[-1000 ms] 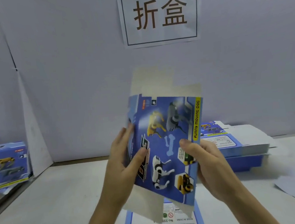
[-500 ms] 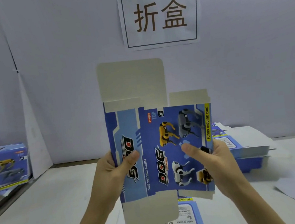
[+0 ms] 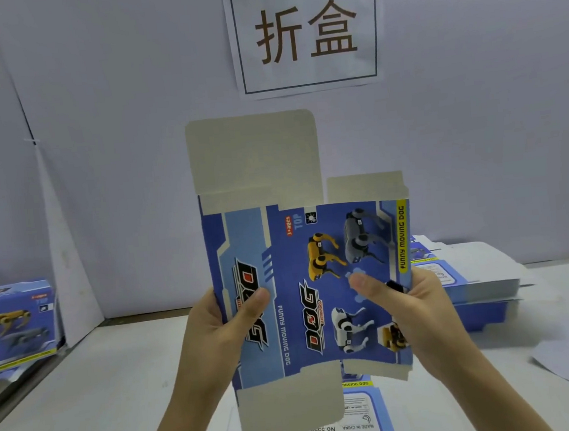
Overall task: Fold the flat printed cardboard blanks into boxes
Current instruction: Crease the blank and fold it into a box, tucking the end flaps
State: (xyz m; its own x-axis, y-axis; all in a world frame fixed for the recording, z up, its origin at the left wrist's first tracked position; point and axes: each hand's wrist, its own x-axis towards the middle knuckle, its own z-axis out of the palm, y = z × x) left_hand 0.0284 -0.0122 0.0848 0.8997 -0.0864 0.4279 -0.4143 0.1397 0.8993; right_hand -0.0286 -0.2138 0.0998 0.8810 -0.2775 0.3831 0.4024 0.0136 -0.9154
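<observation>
Cardboard blank [image 3: 309,282] held upright above counter [image 3: 102,386], printed face to camera, grey flaps hanging free. Well apart from blank stack [image 3: 481,277] on the right. Left hand [image 3: 214,335] pinches left edge, thumb in front; right hand [image 3: 418,310] likewise on right edge.

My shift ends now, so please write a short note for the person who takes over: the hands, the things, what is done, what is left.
The left grip holds the DOG blank by its left edge, the right grip by its right, upright above the table.
Stack of flat blanks at right; another blank lies beneath. Folded box far left.
Done: blank lifted. Left: fold it, tuck the flaps.
</observation>
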